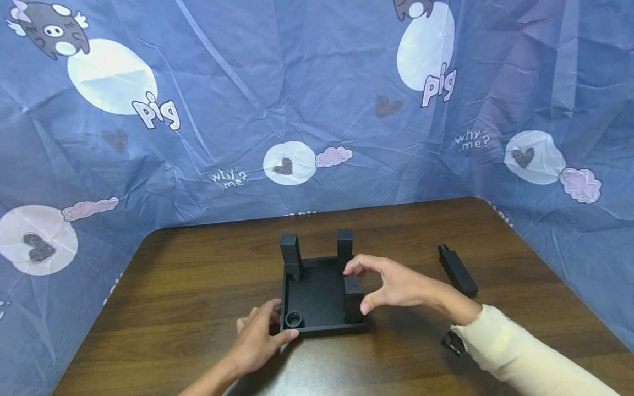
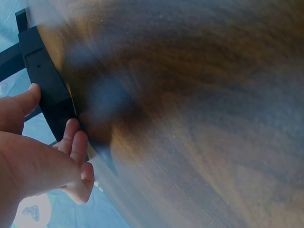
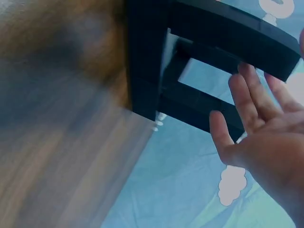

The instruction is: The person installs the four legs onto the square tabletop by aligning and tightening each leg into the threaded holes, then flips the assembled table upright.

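Note:
A black square tray-like base (image 1: 322, 330) with a raised rim lies on the wooden table, like a small table upside down. Block legs stand upright at three corners: far left (image 1: 291, 253), far right (image 1: 344, 245) and near right (image 1: 354, 302). The near left corner has a round socket (image 1: 294, 319). My left hand (image 1: 257, 338) grips that corner, thumb on the near edge and fingers along the left side. Around the top of the near right leg, my right hand (image 1: 396, 283) holds its thumb and fingers apart; the right wrist view shows the fingers (image 3: 251, 97) extended beside it.
A loose black leg (image 1: 458, 269) with a narrower end lies to the right on the table. Partly behind the right sleeve (image 1: 525, 352) is a small black object (image 1: 453, 342). Blue printed cloth (image 1: 317, 110) hangs behind the table and along its sides.

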Demonstrator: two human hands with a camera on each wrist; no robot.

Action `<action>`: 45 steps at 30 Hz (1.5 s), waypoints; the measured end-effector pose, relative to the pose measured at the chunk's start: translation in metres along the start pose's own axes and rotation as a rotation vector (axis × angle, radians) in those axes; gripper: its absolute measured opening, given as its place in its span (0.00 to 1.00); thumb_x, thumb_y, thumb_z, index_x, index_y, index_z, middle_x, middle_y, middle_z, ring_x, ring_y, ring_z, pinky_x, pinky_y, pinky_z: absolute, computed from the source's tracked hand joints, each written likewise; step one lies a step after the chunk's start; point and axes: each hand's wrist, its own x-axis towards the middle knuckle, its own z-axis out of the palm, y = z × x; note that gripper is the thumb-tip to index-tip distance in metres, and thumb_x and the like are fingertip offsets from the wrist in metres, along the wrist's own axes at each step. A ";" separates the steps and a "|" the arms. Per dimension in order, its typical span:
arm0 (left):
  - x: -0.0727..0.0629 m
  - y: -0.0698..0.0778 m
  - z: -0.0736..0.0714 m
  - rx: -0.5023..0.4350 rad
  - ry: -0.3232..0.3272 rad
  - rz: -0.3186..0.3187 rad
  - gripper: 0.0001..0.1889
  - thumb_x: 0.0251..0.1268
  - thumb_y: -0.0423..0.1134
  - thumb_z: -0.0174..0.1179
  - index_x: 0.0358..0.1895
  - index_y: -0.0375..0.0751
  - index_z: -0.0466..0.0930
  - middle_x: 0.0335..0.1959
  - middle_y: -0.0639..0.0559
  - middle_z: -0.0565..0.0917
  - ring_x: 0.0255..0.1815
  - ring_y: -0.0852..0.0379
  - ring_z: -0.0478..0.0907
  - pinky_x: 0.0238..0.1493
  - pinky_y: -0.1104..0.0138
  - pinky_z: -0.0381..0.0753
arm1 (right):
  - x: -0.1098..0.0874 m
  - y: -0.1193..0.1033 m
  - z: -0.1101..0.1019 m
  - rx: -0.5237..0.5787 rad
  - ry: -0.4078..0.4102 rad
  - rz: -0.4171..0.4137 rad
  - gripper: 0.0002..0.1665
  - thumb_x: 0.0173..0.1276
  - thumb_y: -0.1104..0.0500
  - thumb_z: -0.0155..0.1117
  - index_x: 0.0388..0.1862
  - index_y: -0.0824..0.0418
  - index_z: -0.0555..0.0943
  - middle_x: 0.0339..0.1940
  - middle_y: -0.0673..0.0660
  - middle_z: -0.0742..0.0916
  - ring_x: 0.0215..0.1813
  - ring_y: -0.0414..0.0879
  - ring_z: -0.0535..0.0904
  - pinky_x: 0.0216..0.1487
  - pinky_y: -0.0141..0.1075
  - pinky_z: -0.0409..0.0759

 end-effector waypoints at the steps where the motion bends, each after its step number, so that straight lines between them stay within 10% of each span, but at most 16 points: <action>1: 0.000 0.000 0.000 0.000 0.000 0.000 0.37 0.51 0.51 0.71 0.62 0.33 0.70 0.35 0.55 0.78 0.43 0.53 0.72 0.48 0.49 0.55 | 0.000 -0.001 -0.002 0.015 -0.027 -0.002 0.36 0.52 0.59 0.76 0.60 0.56 0.73 0.56 0.54 0.80 0.59 0.51 0.72 0.60 0.48 0.67; 11: 0.000 -0.001 0.002 -0.002 0.008 0.002 0.37 0.51 0.51 0.72 0.61 0.34 0.71 0.34 0.56 0.78 0.44 0.54 0.72 0.48 0.50 0.55 | -0.001 -0.009 -0.012 0.088 -0.130 0.032 0.28 0.64 0.60 0.66 0.64 0.52 0.76 0.61 0.47 0.79 0.67 0.49 0.67 0.63 0.54 0.62; 23: -0.001 0.000 -0.001 -0.013 0.009 0.013 0.37 0.51 0.51 0.72 0.62 0.34 0.70 0.35 0.55 0.79 0.44 0.53 0.72 0.48 0.49 0.55 | 0.005 -0.006 0.002 -0.011 0.076 0.010 0.26 0.46 0.58 0.80 0.40 0.57 0.74 0.44 0.50 0.82 0.49 0.46 0.75 0.55 0.42 0.70; 32: -0.001 0.001 -0.001 -0.011 0.002 0.005 0.38 0.51 0.51 0.72 0.62 0.34 0.70 0.35 0.55 0.79 0.43 0.53 0.72 0.48 0.49 0.55 | 0.003 -0.007 -0.011 0.029 -0.042 -0.047 0.35 0.56 0.60 0.72 0.65 0.55 0.74 0.58 0.49 0.82 0.62 0.50 0.72 0.62 0.54 0.64; 45: 0.000 0.001 0.000 0.000 0.015 0.012 0.37 0.50 0.50 0.73 0.61 0.33 0.71 0.34 0.55 0.79 0.42 0.53 0.73 0.47 0.50 0.56 | 0.003 -0.007 -0.009 0.068 -0.011 0.040 0.24 0.55 0.62 0.71 0.53 0.51 0.83 0.51 0.47 0.82 0.62 0.50 0.71 0.61 0.55 0.64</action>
